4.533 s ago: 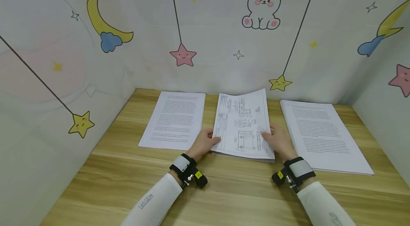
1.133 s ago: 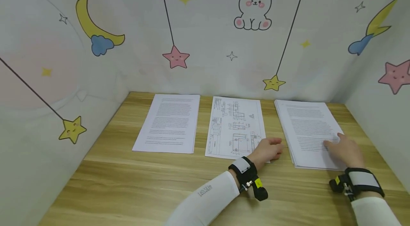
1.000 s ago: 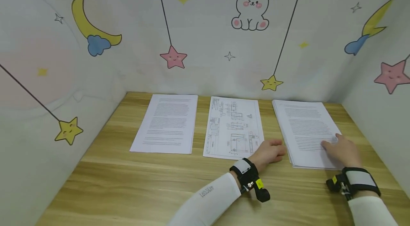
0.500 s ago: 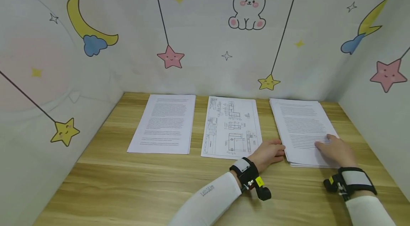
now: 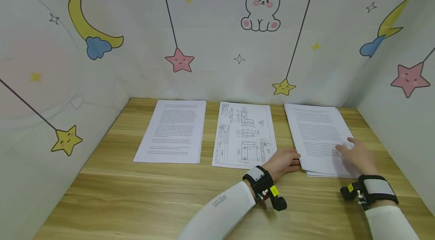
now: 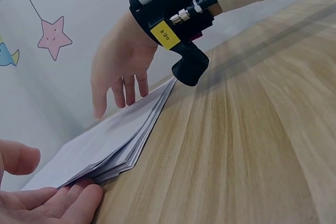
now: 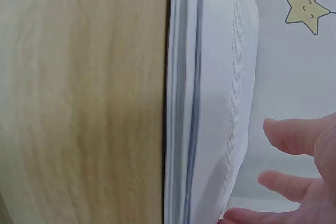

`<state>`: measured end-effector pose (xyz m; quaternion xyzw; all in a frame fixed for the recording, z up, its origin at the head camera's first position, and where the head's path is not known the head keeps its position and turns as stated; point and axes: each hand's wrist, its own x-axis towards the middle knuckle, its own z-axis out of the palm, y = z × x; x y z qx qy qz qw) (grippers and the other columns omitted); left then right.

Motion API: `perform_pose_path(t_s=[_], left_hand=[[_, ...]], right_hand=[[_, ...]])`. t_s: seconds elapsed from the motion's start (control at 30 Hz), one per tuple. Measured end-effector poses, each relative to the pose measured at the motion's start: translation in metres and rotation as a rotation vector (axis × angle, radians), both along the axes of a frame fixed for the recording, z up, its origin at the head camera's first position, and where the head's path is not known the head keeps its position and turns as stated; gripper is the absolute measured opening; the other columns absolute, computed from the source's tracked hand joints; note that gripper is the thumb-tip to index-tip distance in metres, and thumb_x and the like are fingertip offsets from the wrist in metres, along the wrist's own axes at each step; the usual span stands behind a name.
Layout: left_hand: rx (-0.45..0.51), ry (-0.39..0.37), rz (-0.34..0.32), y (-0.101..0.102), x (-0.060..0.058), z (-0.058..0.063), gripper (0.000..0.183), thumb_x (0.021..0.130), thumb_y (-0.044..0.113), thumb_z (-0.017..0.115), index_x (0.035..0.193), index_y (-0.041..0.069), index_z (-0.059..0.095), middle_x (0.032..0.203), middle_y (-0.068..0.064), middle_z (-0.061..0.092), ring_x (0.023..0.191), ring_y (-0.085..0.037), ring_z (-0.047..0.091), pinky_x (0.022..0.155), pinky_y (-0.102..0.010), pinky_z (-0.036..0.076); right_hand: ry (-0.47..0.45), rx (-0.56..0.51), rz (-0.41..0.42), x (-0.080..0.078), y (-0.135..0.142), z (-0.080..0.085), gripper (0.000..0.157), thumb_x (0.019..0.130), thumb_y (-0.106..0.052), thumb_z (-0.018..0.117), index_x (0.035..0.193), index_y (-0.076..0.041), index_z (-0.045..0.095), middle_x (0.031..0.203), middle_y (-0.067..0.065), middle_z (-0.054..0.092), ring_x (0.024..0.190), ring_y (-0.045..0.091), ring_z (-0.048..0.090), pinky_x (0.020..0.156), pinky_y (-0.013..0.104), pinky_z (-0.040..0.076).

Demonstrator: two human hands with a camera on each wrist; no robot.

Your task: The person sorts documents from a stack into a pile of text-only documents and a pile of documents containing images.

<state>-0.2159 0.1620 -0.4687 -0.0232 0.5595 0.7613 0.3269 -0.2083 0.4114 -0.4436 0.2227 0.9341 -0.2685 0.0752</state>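
The right-hand paper stack [image 5: 316, 130] carries printed text. Its upper sheets sit skewed to the left over the lower ones, and layered edges show in the right wrist view. My left hand [image 5: 281, 163] lies at the stack's left edge; in the left wrist view its fingers [image 6: 79, 203] reach under the upper sheets, while the thumb [image 6: 20, 157] stays apart from the paper. Over the right part of the stack is my right hand [image 5: 359, 157], fingers spread and pointing down. Whether its fingertips touch the paper is hard to tell. Beside my left wrist lies the drawing sheet [image 5: 244, 134].
Another text stack [image 5: 171, 132] lies at the left of the wooden table [image 5: 136, 198]. White walls with cartoon prints, including a rabbit [image 5: 261, 5], close off the back and sides. Each wrist wears a strapped black camera [image 5: 279, 203].
Both hands have let go of the drawing sheets, which now lie flat, and moved right to the text stack. Its upper sheets have shifted left against my left fingers. The head view has turned slightly.
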Motion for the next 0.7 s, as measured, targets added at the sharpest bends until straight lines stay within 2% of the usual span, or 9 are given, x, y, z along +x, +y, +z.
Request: perform_pose_path(t_s=[0.17,0.43,0.7], left_hand=[[0.002,0.005,0.002,0.000,0.000,-0.001,0.034,0.096,0.009,0.058,0.128,-0.003,0.057,0.108,-0.014,0.069,0.103,-0.021,0.067,0.097,-0.041,0.055],[0.007,-0.005,0.007,0.001,-0.002,-0.001,0.027,0.095,0.010,0.058,0.120,0.000,0.062,0.106,-0.014,0.070,0.097,-0.020,0.067,0.093,-0.039,0.057],[0.029,-0.022,0.025,0.002,-0.001,-0.002,0.023,0.093,0.010,0.059,0.113,0.000,0.065,0.105,-0.015,0.070,0.091,-0.018,0.066,0.091,-0.038,0.058]], right_hand=[[0.013,-0.011,-0.050,-0.001,-0.002,0.001,0.072,0.101,-0.034,0.045,0.152,0.011,0.019,0.153,0.042,0.018,0.141,0.060,0.018,0.111,0.071,0.025],[0.000,0.074,0.029,0.006,-0.007,0.000,0.071,0.099,-0.034,0.048,0.148,0.013,0.026,0.148,0.045,0.024,0.135,0.064,0.025,0.107,0.072,0.030],[0.012,0.084,-0.004,0.007,-0.010,0.000,0.070,0.099,-0.032,0.048,0.149,0.013,0.026,0.149,0.044,0.025,0.135,0.063,0.026,0.108,0.071,0.030]])
